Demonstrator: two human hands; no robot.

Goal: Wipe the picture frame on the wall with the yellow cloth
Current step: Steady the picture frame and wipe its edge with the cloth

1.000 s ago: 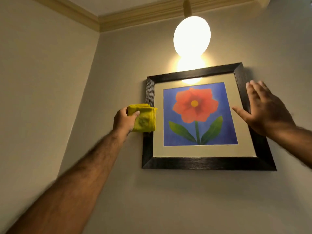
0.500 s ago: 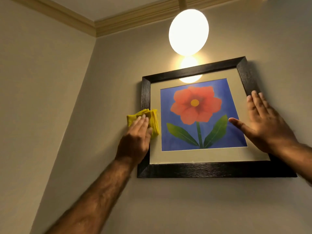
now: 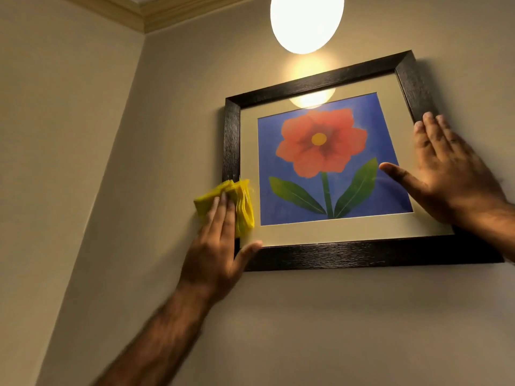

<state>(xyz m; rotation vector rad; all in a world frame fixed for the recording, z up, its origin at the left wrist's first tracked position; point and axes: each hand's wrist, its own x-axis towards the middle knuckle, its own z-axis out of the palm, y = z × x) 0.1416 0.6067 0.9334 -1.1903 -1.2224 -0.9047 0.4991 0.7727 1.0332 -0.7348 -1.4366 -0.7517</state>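
Observation:
A dark wooden picture frame point(image 3: 348, 256) hangs on the wall, holding a red flower print on blue with a cream mat. My left hand point(image 3: 217, 246) presses a folded yellow cloth point(image 3: 242, 207) flat against the lower part of the frame's left rail, thumb resting on the bottom left corner. My right hand point(image 3: 448, 174) lies flat with fingers spread on the frame's right side, covering the right rail and part of the mat.
A glowing round lamp point(image 3: 306, 20) hangs just above the frame and reflects in the glass. The room corner point(image 3: 139, 65) lies to the left, with cornice moulding point(image 3: 156, 12) along the ceiling. Bare wall spreads below the frame.
My left hand has slid the cloth down the left rail from its middle toward the bottom corner. My right hand stayed pressed on the right side. The view has moved closer.

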